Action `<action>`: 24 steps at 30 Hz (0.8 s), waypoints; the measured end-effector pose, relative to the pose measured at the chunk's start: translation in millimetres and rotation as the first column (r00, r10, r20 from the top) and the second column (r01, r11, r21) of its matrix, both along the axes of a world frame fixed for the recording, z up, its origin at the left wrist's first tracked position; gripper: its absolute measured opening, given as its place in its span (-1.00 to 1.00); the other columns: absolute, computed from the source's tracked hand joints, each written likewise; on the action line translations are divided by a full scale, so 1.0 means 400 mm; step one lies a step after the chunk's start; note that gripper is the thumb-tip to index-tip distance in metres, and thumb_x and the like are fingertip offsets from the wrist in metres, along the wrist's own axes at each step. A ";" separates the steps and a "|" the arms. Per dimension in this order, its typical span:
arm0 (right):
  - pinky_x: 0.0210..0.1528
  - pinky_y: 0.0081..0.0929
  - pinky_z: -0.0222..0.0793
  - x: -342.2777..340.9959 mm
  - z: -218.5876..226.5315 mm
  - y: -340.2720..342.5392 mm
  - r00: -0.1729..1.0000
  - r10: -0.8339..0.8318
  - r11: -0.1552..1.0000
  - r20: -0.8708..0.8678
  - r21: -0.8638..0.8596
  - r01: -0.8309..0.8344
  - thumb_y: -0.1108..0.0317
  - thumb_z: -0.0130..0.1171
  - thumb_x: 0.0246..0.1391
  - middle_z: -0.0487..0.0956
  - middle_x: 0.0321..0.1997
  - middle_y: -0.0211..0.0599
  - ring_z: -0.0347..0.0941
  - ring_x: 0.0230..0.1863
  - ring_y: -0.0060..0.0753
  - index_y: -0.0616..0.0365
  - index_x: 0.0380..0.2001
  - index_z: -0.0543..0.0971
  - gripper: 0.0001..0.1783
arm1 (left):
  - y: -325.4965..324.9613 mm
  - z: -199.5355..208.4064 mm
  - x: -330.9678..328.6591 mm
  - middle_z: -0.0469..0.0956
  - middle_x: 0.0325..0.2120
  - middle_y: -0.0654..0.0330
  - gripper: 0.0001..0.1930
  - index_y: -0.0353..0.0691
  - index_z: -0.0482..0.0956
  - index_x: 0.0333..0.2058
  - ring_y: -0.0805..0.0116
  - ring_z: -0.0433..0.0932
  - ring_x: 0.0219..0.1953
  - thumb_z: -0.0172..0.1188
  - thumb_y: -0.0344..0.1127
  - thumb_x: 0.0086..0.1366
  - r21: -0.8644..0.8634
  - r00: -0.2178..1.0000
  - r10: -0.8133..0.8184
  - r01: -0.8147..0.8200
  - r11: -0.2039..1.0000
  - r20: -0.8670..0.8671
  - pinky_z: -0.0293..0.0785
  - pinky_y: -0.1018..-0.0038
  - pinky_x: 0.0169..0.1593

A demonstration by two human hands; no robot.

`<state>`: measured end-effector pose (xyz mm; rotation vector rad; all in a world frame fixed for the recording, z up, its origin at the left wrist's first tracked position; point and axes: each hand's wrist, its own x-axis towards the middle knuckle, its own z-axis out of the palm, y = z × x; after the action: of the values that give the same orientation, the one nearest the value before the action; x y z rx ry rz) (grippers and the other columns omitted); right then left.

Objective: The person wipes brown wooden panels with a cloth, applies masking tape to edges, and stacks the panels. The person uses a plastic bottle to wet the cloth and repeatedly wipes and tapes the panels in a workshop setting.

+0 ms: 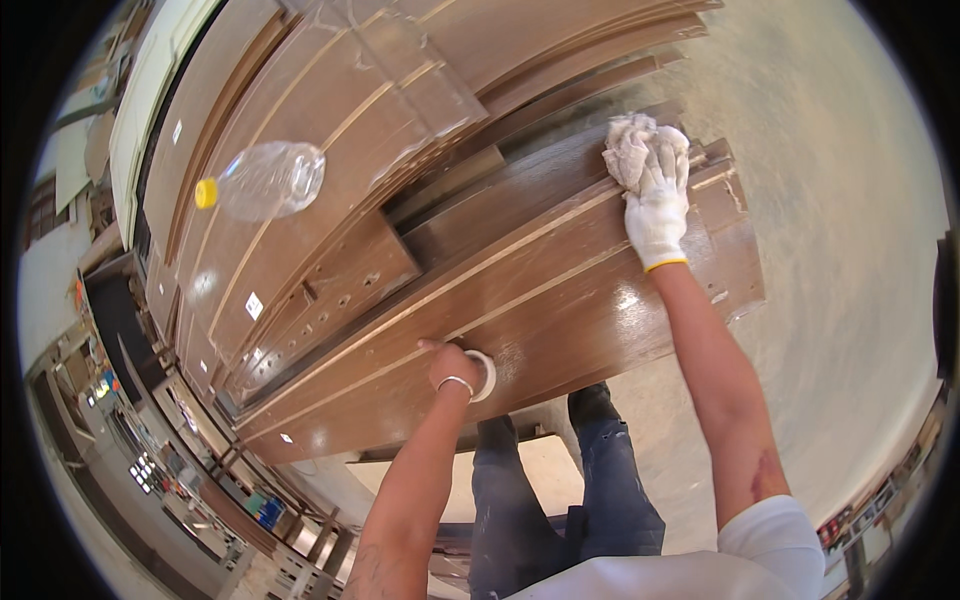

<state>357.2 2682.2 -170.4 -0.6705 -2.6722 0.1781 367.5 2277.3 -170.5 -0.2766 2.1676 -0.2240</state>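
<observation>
My right hand (660, 205), in a white knit glove with a yellow cuff, closes around a crumpled whitish rag (630, 150). The rag rests at the far right end of a long brown wood panel (560, 300), by its raised back edge. Near the middle of the same panel is my bare left hand (452, 368), wearing a pale wristband. It is closed on a roll of white tape (484, 378) at its right side, while one finger sticks out to the left. The fingers on the roll are mostly hidden.
Beyond lie more stacked brown panels (350, 130), with a clear plastic bottle with a yellow cap (265, 182) lying on them. A smaller panel with holes (350, 285) sits between. Pale floor (830, 250) stretches to the right. Racks and boards (150, 400) stand at the left.
</observation>
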 end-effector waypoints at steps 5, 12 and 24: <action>0.70 -0.01 -0.16 -0.048 -0.028 -0.576 0.719 0.487 0.869 0.496 -0.189 -0.458 0.20 0.01 0.38 0.40 0.48 0.04 0.16 0.58 0.01 0.18 0.47 0.35 -0.35 | -0.005 -0.007 0.001 0.73 -0.03 -0.20 0.38 -0.78 -0.34 0.45 -0.07 0.74 0.04 0.55 0.03 0.18 0.069 0.995 0.097 -0.096 0.993 -0.012 0.66 0.16 0.12; 0.49 -0.18 0.30 -0.038 -0.080 -0.542 0.422 0.847 0.487 0.324 -0.790 -0.372 0.44 0.11 0.20 0.56 0.32 -0.09 0.41 0.41 -0.07 0.01 0.05 0.70 -0.62 | -0.036 0.021 0.011 0.74 -0.06 -0.18 0.05 -0.48 0.39 0.23 -0.15 0.75 -0.01 0.58 0.30 0.05 0.190 0.998 -0.062 0.057 0.980 0.016 0.68 0.05 0.08; 0.49 -0.11 0.34 0.360 -0.044 -0.511 0.879 0.417 0.886 0.231 -0.320 -0.336 0.45 0.10 0.17 0.59 0.30 -0.05 0.42 0.42 -0.01 0.24 0.18 0.61 -0.52 | -0.042 0.024 0.017 0.73 -0.09 -0.26 0.44 -0.86 -0.56 0.39 -0.13 0.76 -0.05 0.49 0.06 0.24 0.256 0.998 -0.060 0.052 0.965 0.023 0.68 0.11 0.06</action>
<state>501.1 2478.0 -188.0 -0.2445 -3.0813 0.6056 374.2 2260.5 -160.9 -0.0642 2.1478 0.0207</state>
